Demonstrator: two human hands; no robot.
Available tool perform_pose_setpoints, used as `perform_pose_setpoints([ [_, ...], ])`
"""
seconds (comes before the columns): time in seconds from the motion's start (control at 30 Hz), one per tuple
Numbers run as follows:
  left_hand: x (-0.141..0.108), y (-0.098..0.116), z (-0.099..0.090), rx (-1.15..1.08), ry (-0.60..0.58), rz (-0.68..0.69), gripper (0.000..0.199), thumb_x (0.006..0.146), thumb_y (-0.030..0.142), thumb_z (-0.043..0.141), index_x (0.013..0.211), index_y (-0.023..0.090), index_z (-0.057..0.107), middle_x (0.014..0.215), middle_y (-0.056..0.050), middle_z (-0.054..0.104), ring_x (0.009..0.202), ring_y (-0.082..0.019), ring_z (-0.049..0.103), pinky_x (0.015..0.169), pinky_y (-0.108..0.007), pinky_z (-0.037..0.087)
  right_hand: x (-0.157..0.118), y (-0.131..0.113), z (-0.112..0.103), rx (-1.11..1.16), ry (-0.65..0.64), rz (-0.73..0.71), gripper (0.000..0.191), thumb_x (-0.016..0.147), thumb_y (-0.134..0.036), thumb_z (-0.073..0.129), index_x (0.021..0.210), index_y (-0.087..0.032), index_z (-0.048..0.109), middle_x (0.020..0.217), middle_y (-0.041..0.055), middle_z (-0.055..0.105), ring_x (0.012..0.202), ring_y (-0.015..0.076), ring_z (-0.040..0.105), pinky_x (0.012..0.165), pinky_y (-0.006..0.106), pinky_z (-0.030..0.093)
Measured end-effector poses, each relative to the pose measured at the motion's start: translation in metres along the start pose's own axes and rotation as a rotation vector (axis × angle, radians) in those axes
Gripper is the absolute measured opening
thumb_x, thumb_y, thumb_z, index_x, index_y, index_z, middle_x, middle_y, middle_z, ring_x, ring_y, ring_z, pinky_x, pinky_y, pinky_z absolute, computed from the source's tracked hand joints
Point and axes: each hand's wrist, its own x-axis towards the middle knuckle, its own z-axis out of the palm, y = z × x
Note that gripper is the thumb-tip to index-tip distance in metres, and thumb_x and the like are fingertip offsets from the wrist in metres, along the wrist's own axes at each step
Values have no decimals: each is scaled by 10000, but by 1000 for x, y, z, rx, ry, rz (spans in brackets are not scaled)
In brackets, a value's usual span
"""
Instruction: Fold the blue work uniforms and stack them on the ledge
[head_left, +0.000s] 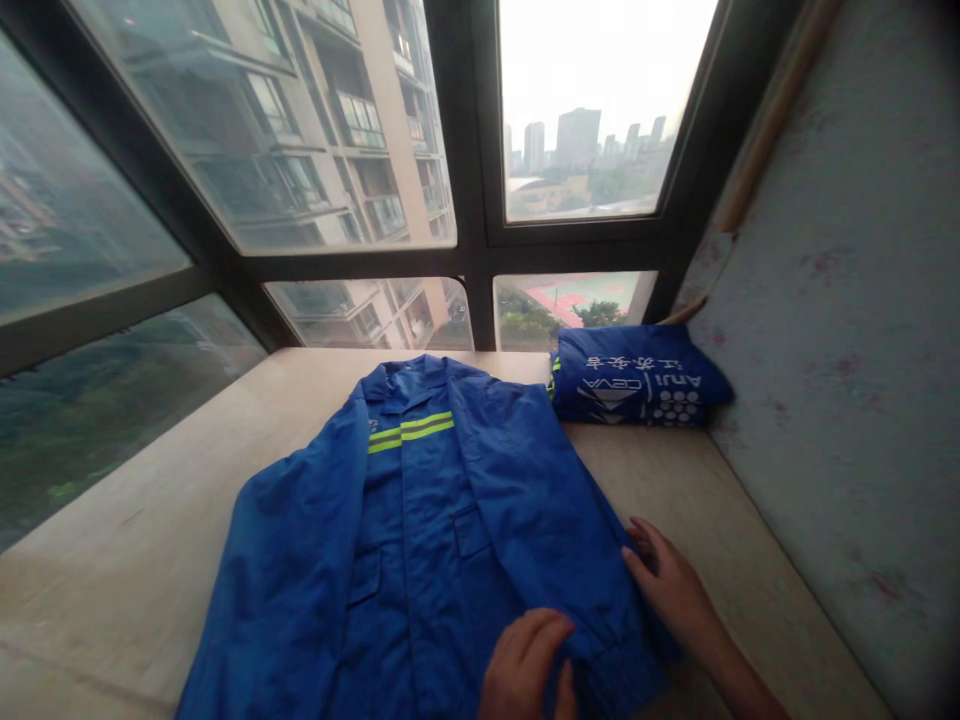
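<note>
A blue work jacket (427, 520) lies front up on the pale sill, its collar toward the window. Yellow-green and grey reflective stripes cross its chest, and both sleeves are laid over the front. My left hand (527, 662) is over the lower part of the sleeve on the right, fingers curved and thumb apart. At that sleeve's outer edge is my right hand (671, 585), with a gap between thumb and fingers. Whether either hand touches the cloth is hard to tell. The jacket's lower end runs out of view.
A folded blue garment (637, 375) with white lettering sits at the back right corner. Dark window frames (472, 180) rise behind the sill (135, 500). Along the right stands a wall with flowered paper (832, 400).
</note>
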Motion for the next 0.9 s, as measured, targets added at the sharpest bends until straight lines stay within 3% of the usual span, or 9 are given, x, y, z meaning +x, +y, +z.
perform_pose_setpoints([
  [0.07, 29, 31, 20, -200, -126, -102, 338, 890, 204, 499, 1171, 217, 685, 1104, -136, 716, 1010, -235, 672, 921, -353, 528, 2, -3, -4, 29, -28, 85, 515, 837, -500, 530, 1234, -189, 634, 1078, 148, 732, 989, 310, 709, 903, 481, 549],
  [0.17, 60, 52, 38, -308, -141, -334, 325, 859, 246, 568, 1159, 207, 686, 1112, -134, 712, 1029, -252, 647, 951, -382, 477, 4, -18, -14, 167, -162, 149, 491, 843, -548, 523, 1141, -193, 686, 1025, 133, 748, 1003, 305, 707, 891, 450, 559],
  [0.27, 75, 43, 49, -445, -134, -473, 309, 853, 372, 605, 1087, 188, 691, 1040, -121, 715, 969, -246, 645, 888, -362, 478, -2, -40, -23, 293, -244, 159, 504, 852, -611, 525, 1076, -205, 723, 1085, 124, 739, 1070, 301, 679, 947, 438, 532],
  [0.37, 80, 23, 56, -687, -143, -602, 448, 845, 556, 582, 1046, 159, 634, 890, -72, 674, 722, -179, 622, 683, -297, 489, -11, -57, -26, 351, -340, 182, 540, 852, -665, 518, 1022, -208, 749, 1080, 114, 733, 1075, 288, 665, 961, 423, 518],
  [0.53, 73, 3, 60, -834, -64, -686, 432, 718, 522, 748, 909, 172, 584, 764, 4, 575, 696, -138, 559, 623, -230, 443, 1, -60, -11, 419, -645, 241, 586, 838, -705, 501, 957, -186, 745, 786, 61, 706, 713, 196, 674, 670, 316, 553],
  [0.6, 69, 1, 58, -866, -35, -719, 379, 716, 449, 755, 912, 175, 581, 766, 6, 572, 735, -148, 574, 654, -231, 456, 24, -62, 1, 444, -633, 256, 570, 836, -687, 508, 976, -180, 729, 801, 59, 699, 672, 180, 659, 612, 295, 540],
  [0.67, 67, 3, 53, -880, -7, -737, 332, 725, 394, 736, 929, 178, 589, 804, -11, 597, 803, -170, 602, 716, -248, 481, 55, -72, 15, 438, -517, 263, 543, 829, -653, 535, 1045, -185, 704, 919, 78, 707, 710, 188, 668, 596, 295, 545],
  [0.77, 64, 6, 46, -874, 13, -725, 299, 721, 339, 720, 949, 179, 611, 902, -53, 641, 964, -221, 624, 867, -299, 490, 110, -103, 41, 395, -327, 224, 490, 864, -592, 550, 1121, -190, 663, 1025, 93, 698, 765, 200, 676, 599, 296, 555],
  [0.9, 60, 7, 43, -882, -48, -722, 363, 683, 326, 748, 989, 180, 618, 1018, -89, 659, 1151, -279, 584, 1015, -352, 442, 172, -152, 77, 393, -269, 79, 381, 929, -461, 600, 1177, -172, 616, 1082, 72, 672, 864, 194, 662, 734, 348, 575],
])
